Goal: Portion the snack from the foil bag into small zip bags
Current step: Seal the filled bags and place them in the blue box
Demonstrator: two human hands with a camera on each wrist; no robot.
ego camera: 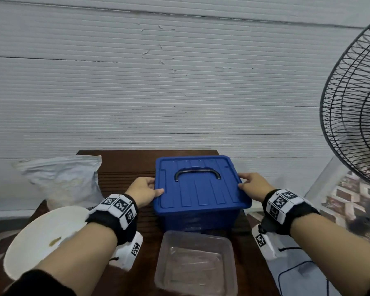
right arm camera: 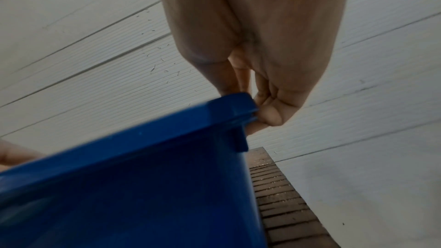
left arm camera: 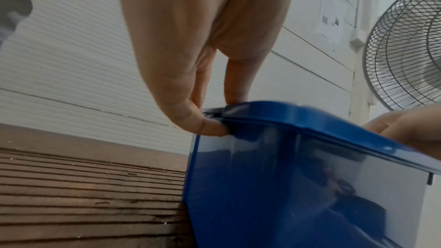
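A blue plastic box with a blue lid and a black handle stands in the middle of the brown table. My left hand grips the lid's left edge, thumb on top and fingers curled under the rim. My right hand grips the right edge the same way, its fingers hooked under the rim of the lid. A crumpled silver foil bag stands at the table's left, its top open. No zip bags are visible.
A clear plastic tray sits empty at the near edge in front of the box. A white bowl sits at the near left. A standing fan is at the right. A white panelled wall is behind the table.
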